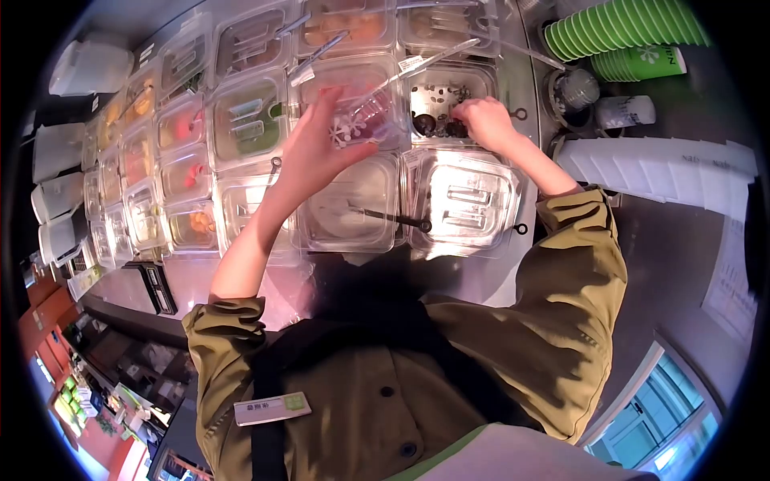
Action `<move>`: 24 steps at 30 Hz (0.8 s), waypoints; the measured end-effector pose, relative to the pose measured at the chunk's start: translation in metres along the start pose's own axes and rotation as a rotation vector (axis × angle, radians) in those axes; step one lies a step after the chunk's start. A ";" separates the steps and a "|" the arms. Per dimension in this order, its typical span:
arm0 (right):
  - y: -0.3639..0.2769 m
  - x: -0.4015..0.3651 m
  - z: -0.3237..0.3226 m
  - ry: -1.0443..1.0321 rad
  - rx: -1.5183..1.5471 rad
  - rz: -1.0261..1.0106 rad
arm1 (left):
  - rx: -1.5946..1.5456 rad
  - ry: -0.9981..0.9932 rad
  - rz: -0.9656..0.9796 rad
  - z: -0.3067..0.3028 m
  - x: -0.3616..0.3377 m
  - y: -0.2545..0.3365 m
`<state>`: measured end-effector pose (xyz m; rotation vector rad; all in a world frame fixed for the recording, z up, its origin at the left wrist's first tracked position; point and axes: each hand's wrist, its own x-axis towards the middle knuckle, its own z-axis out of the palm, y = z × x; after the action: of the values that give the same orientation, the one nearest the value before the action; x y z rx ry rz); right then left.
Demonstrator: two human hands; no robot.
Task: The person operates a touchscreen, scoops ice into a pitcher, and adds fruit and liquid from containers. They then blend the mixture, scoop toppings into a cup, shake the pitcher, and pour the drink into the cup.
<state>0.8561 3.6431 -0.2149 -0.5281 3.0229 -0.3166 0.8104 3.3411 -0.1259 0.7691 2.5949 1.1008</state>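
My left hand (321, 148) is curled around a clear plastic cup (365, 116) with a white flower-like logo, tilted over the containers. My right hand (484, 124) is closed, with its fingertips down inside a clear container (453, 76) that holds scattered dark bits. A small round dark thing (423, 124) lies in that container, left of my fingers. What my right fingers pinch is hidden. Below my hands are a lidded clear container (467, 196) and another container (345, 212) with a dark-handled utensil (393, 216) across it.
Rows of clear lidded containers (249, 120) with coloured contents spread to the left. Long-handled utensils (433, 60) lie across the upper ones. Stacked green cups (618, 32), a shaker-like clear vessel (573, 88) and stacked white cups (658, 160) are on the right.
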 end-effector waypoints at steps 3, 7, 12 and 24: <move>0.005 -0.002 -0.026 -0.141 0.153 0.246 | 0.133 -0.045 0.058 -0.002 0.009 0.011; 0.007 -0.023 -0.066 -0.027 0.420 0.293 | 0.132 -0.215 0.016 0.007 0.026 0.018; -0.046 -0.042 -0.116 0.232 -0.164 -0.178 | -0.290 -0.286 0.052 0.048 0.041 0.015; -0.011 -0.010 -0.035 0.049 -0.466 0.013 | -0.876 -0.301 -0.037 0.026 0.012 -0.004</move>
<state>0.8661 3.6434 -0.1778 -0.5275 3.1435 0.3934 0.8095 3.3610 -0.1473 0.5887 1.6115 1.7351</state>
